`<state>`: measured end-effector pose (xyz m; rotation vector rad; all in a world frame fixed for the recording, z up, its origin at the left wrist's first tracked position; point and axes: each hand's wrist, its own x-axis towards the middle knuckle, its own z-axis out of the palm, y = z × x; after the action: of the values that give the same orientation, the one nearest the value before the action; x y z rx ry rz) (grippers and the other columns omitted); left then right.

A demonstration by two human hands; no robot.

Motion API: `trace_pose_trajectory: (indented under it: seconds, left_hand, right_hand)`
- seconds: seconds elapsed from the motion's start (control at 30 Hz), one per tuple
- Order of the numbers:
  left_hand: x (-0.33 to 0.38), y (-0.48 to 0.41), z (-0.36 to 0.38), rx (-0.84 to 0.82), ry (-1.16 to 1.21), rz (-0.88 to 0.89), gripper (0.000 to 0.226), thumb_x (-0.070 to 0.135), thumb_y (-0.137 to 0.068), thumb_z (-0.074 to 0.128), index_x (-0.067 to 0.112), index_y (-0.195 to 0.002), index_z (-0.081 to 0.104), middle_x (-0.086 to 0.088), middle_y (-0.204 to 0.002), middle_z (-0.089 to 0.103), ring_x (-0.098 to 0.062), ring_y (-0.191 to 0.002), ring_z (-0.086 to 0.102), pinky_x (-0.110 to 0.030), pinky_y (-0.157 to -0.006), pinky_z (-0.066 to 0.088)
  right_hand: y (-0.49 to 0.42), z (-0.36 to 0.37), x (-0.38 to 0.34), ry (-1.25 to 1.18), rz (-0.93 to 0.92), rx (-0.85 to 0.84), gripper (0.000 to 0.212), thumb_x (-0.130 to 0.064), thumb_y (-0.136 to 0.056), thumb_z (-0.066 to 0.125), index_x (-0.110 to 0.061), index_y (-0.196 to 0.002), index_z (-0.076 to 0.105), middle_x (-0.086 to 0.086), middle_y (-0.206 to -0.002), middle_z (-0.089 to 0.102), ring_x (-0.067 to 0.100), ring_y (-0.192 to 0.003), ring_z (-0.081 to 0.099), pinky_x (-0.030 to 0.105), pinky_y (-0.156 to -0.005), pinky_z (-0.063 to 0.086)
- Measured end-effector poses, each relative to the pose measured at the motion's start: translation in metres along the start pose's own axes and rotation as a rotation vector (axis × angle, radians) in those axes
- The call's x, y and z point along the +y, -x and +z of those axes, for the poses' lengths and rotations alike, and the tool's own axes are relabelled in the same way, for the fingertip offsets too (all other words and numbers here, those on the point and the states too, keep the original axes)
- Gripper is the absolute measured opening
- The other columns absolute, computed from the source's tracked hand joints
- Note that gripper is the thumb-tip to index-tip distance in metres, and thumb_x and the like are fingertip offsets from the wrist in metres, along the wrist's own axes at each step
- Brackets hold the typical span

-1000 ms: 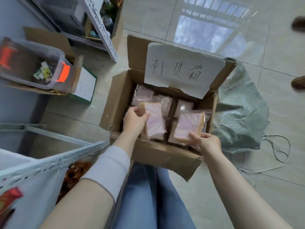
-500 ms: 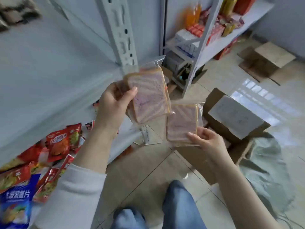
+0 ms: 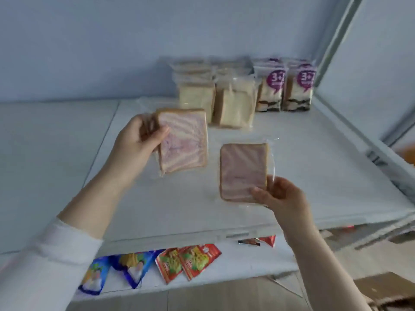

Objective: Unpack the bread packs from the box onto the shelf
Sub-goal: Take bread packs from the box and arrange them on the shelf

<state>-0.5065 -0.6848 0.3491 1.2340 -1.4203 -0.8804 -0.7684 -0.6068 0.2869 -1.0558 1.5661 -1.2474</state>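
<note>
Shelf point(image 3: 314, 176): one, taking stock. At 12 to 1 o'clock: two pale rows point(image 3: 235, 108) and two purple-label rows point(image 3: 285, 90) are standing; depth blurred. Left pack point(image 3: 183, 140) at 10 and right pack point(image 3: 243, 171) at 4 are hovering above it. Left hand point(image 3: 137, 142) and right hand point(image 3: 283, 198) are each gripping one. Step: placing. Next: lowering both beside the rows.

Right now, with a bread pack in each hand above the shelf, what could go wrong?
1. The right hand pinches the right bread pack only near its lower corner, so the slick wrapper might slip and the pack could drop onto the shelf.
2. The upright plain packs at the back stand on edge. Pushing the left bread pack, gripped by the left hand, against them could topple the row.
</note>
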Motion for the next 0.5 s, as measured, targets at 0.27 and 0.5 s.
trace_pose_trajectory:
  seconds: [0.27, 0.5]
  left_hand:
    - [-0.069, -0.113, -0.076, 0.303, -0.024, -0.069, 0.035, 0.004, -0.088, 0.057, 0.010, -0.121, 0.048, -0.005, -0.104, 0.060, -0.018, -0.090, 0.059, -0.048, -0.097, 0.046]
    - [-0.124, -0.209, -0.117, 0.415, -0.005, -0.126, 0.041, 0.002, -0.088, 0.056, 0.002, -0.126, 0.042, -0.021, -0.124, 0.056, -0.029, -0.110, 0.057, -0.046, -0.100, 0.044]
  right_hand:
    - [-0.107, 0.161, -0.040, 0.089, -0.196, -0.003, 0.025, -0.014, -0.077, 0.073, -0.016, -0.095, 0.056, 0.000, -0.081, 0.063, 0.014, -0.073, 0.056, 0.023, -0.065, 0.039]
    - [-0.187, 0.276, -0.058, 0.048, -0.247, 0.103, 0.027, 0.000, -0.085, 0.058, -0.006, -0.106, 0.042, 0.001, -0.088, 0.050, 0.020, -0.083, 0.048, 0.019, -0.068, 0.034]
